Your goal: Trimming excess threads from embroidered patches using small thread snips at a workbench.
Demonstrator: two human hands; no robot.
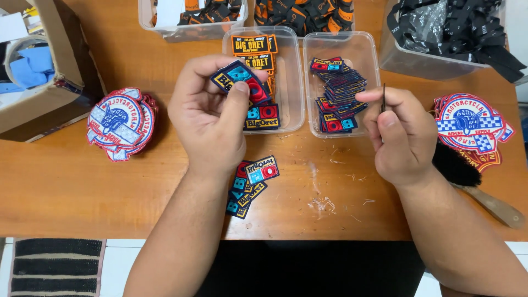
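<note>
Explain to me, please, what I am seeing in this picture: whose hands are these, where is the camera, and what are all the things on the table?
There is no machine here. The one picture comes from a camera worn on a person's head, looking down at that person's own two bare hands over a wooden table.

The left hand holds a small embroidered patch in its fingers. The right hand pinches a thin dark tool; what kind it is cannot be told.

Behind the hands stand two clear plastic tubs with more patches. A small pile of patches lies near the left wrist, stacks of round patches lie at both sides, and a brush lies at the right.
</note>
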